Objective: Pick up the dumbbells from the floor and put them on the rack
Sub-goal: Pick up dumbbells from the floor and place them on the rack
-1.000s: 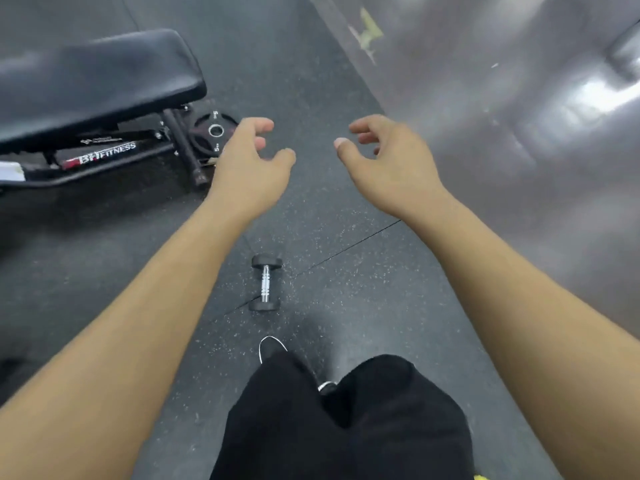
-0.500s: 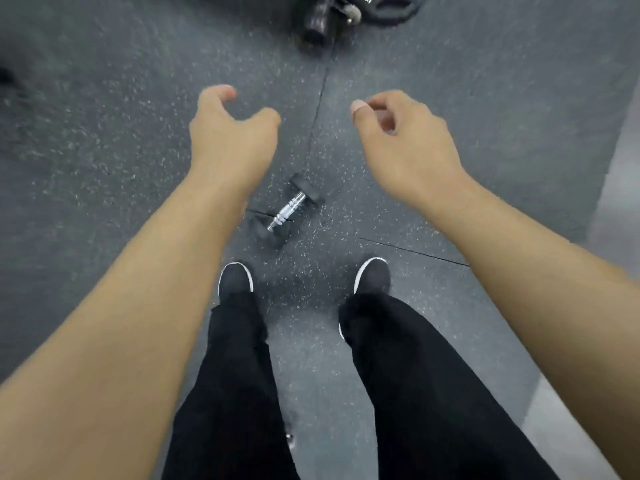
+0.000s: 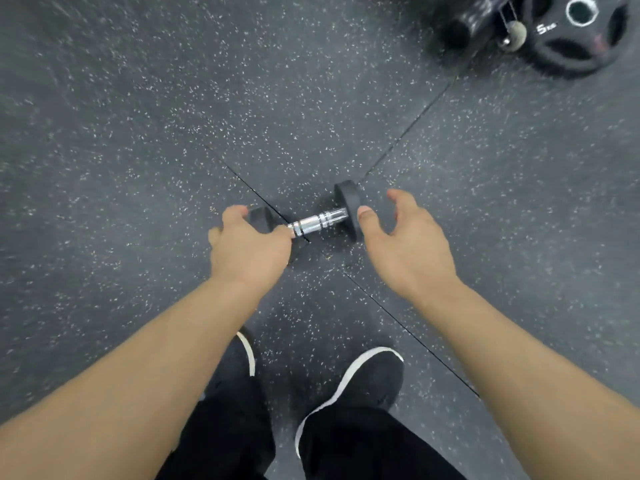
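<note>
The dumbbell (image 3: 317,221) lies on the speckled rubber floor (image 3: 138,133) just ahead of my feet, right over the spot where the seams between the floor mats cross. Its long axis runs left to right across me, tilted so the right end sits a little farther away than the left. The chrome handle shows in the middle, between the two black end weights.

My left hand (image 3: 247,249) is the nearer one. It is over the left end weight and covers most of it, with the thumb tip up against the left end of the handle and the fingers curled down on the far side. I cannot tell whether it has a real grip yet or is only resting on the weight. My right hand (image 3: 403,242) is spread wide and holds nothing; its thumb is just beside the near edge of the right end weight, the fingers fanned out to the right of it.

I judge the handle is the place to take hold, and the left hand needs only a small shift to the right to wrap it.

Both shoes (image 3: 363,379) stand close behind the dumbbell. At the far right a weight plate (image 3: 581,46) marked 5 lies on the floor beside some dark, blurred equipment. No rack, bin or other holder is in view.
</note>
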`<move>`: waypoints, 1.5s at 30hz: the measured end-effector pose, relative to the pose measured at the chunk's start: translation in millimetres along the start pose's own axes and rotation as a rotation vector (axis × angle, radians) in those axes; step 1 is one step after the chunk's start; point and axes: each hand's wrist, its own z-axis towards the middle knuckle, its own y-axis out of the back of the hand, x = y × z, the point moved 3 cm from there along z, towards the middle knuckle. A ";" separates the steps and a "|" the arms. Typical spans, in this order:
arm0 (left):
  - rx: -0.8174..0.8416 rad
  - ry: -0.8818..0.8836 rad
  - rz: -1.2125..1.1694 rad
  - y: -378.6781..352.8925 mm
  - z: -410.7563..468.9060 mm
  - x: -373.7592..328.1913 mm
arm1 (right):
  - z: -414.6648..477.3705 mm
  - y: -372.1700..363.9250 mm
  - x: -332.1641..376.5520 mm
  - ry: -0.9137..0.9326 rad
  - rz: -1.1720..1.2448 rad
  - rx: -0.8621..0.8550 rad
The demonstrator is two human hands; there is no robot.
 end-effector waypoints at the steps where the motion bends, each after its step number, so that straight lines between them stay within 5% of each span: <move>1: -0.013 0.013 -0.020 -5.5 9.7 5.2 | 12.1 -7.4 -2.9 0.004 -0.008 -0.001; 8: -0.077 0.198 -0.176 -41.4 68.2 40.8 | 70.2 -52.2 -15.5 0.012 -0.046 0.016; 20: -0.022 0.199 -0.312 -70.8 126.3 72.5 | 134.1 -97.7 -40.8 -0.039 0.023 0.002; 31: 0.155 0.243 -0.429 -67.4 130.6 72.5 | 135.2 -112.5 -44.9 -0.155 0.373 0.046; 37: 0.140 0.138 -0.459 16.8 68.6 28.9 | 63.4 -43.1 23.6 -0.075 0.380 0.069; 45: 0.096 -0.133 -0.510 252.9 -116.5 -163.6 | -85.7 188.2 251.8 0.168 0.410 -0.033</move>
